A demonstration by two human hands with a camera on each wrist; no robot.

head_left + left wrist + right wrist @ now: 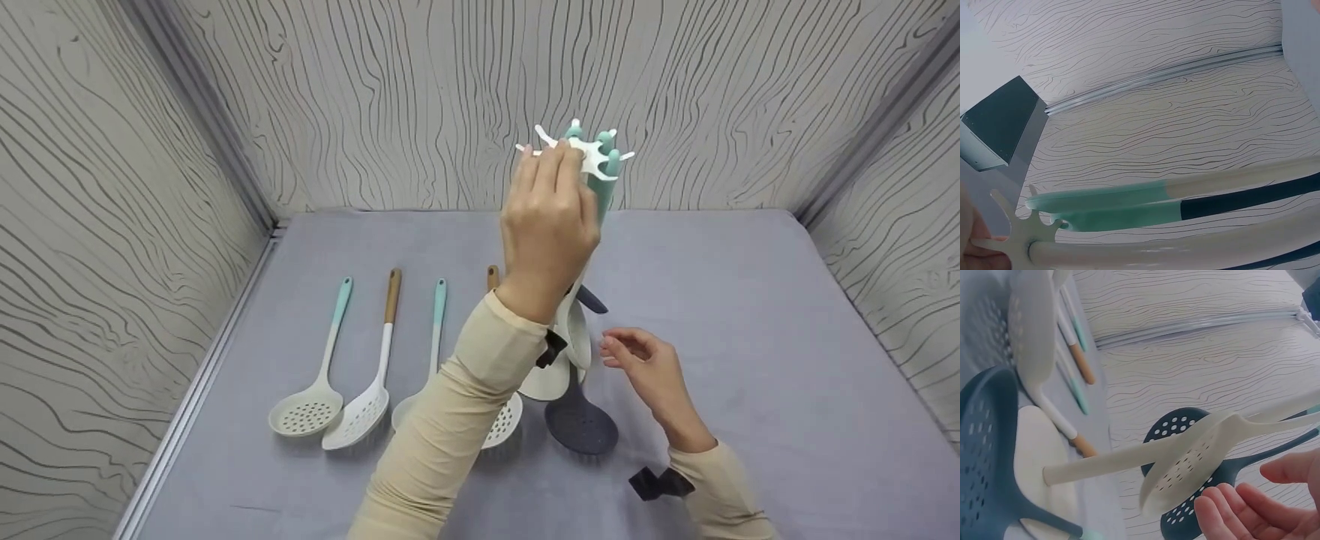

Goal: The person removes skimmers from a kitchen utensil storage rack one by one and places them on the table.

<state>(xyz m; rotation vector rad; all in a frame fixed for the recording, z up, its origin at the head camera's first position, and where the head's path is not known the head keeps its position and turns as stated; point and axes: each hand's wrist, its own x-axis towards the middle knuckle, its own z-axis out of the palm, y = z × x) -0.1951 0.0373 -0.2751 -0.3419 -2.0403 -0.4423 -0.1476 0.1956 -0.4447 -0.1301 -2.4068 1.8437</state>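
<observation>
My left hand (551,217) grips the star-shaped top of a white utensil stand (592,155); in the left wrist view its fingers pinch one of the hooked arms. Mint-green handles (1100,205) hang from that top. Lower on the pole, a cream slotted skimmer (1193,464) and dark skimmers (1176,424) hang beside it. The stand's round cream base (1033,433) sits on the cloth. To the right of the hanging skimmers is my right hand (649,367), fingers loosely bent and holding nothing. A dark skimmer (581,426) lies in front of the base.
Left of the stand lie a mint-handled skimmer (306,412), a wooden-handled slotted turner (364,416), another mint-handled utensil (439,315) and a wooden-handled slotted one (504,424), partly behind my left sleeve. Wood-grain panels (420,105) enclose the grey cloth-covered table (750,337).
</observation>
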